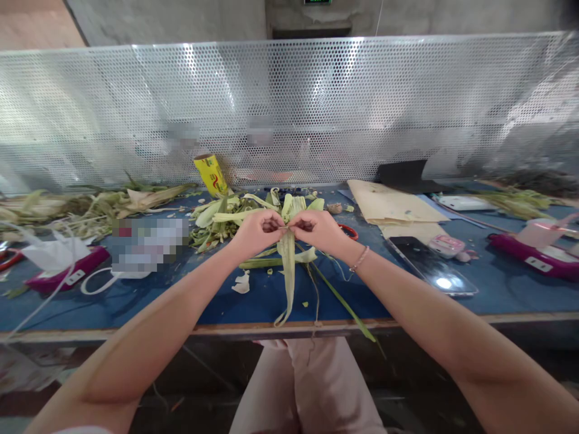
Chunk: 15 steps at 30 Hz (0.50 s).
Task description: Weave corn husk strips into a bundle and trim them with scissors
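Both hands meet over the middle of the blue table, pinching at the top of a long pale green husk strip that hangs down to the table's front edge. My left hand has its fingers closed on the husk strip from the left. My right hand, with a bracelet at the wrist, grips it from the right with closed fingers. Just behind the hands lies a pile of green husks. A thin brown string trails below them, beside a narrow green strip.
A yellow can leans near the perforated metal screen. Brown paper, a phone and a purple tissue box lie at the right. Another purple box stands left. Red-handled scissors are beside my right hand.
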Motion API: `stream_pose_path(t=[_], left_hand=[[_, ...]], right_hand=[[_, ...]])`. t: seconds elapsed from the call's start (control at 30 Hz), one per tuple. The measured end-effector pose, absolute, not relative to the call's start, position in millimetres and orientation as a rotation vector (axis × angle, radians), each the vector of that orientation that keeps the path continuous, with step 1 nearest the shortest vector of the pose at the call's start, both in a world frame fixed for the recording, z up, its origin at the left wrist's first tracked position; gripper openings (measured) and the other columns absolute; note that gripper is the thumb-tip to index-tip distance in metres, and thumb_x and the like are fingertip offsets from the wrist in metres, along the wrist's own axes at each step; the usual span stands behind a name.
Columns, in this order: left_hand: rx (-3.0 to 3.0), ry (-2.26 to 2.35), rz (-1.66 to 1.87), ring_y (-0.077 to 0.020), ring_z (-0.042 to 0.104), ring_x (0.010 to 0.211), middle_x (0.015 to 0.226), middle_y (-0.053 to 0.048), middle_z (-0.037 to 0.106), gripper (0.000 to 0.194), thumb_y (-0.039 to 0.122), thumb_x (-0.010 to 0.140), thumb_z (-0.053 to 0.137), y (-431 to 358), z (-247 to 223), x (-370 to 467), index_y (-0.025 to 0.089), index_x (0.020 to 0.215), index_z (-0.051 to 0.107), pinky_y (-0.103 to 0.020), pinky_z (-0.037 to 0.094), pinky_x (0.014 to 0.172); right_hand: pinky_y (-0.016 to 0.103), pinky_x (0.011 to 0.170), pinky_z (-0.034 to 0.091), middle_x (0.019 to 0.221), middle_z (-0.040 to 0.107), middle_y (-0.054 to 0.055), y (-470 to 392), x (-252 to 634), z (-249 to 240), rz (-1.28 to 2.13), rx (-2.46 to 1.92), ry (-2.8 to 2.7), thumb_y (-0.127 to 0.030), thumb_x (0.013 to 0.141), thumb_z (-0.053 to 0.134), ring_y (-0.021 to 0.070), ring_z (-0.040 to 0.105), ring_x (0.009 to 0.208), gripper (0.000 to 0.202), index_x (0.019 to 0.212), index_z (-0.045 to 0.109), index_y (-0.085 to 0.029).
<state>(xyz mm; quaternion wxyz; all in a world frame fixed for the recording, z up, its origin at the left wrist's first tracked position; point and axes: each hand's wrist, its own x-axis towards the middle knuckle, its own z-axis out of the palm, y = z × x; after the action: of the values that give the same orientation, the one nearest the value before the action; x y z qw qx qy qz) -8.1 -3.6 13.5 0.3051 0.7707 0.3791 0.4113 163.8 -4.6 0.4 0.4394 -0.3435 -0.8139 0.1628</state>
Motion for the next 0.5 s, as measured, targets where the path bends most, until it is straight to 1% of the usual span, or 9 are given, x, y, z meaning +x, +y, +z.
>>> stream_pose_path(t=[0.17, 0.33, 0.5], left_hand=[[2.132, 1.096, 1.095, -0.0121, 0.058, 0.061, 0.066, -0.003, 0.063, 0.013, 0.027, 0.064, 0.061, -2.8, 14.0, -8.5, 0.015, 0.069, 0.06, -0.025, 0.048, 0.06], [2.088, 1.122, 1.026, -0.0123, 0.057, 0.058, 0.061, -0.002, 0.063, 0.012, 0.026, 0.063, 0.062, -0.9, 15.3, -9.2, 0.015, 0.069, 0.062, -0.025, 0.048, 0.058], [2.067, 1.11, 1.004, -0.0113, 0.056, 0.057, 0.061, -0.001, 0.061, 0.013, 0.026, 0.064, 0.061, 1.6, 11.0, -10.3, 0.014, 0.069, 0.061, -0.024, 0.046, 0.056]], right_hand=[[0.023, 0.058, 0.046, 0.065, 0.062, 0.001, -1.9, 164.9, -0.8, 0.496, -0.842, -2.001, -0.019, 0.072, 0.05, 0.011, 0.056, 0.059, 0.011, 0.073, 0.061, -0.017], [0.024, 0.058, 0.046, 0.066, 0.063, 0.002, -0.6, 164.4, -1.4, 0.547, -0.855, -2.006, -0.02, 0.072, 0.051, 0.0114, 0.058, 0.06, 0.011, 0.073, 0.061, -0.016], [0.023, 0.057, 0.044, 0.066, 0.063, 0.001, 0.0, 164.5, -2.0, 0.471, -0.875, -2.028, -0.025, 0.073, 0.054, 0.0107, 0.055, 0.059, 0.013, 0.073, 0.063, -0.016]])
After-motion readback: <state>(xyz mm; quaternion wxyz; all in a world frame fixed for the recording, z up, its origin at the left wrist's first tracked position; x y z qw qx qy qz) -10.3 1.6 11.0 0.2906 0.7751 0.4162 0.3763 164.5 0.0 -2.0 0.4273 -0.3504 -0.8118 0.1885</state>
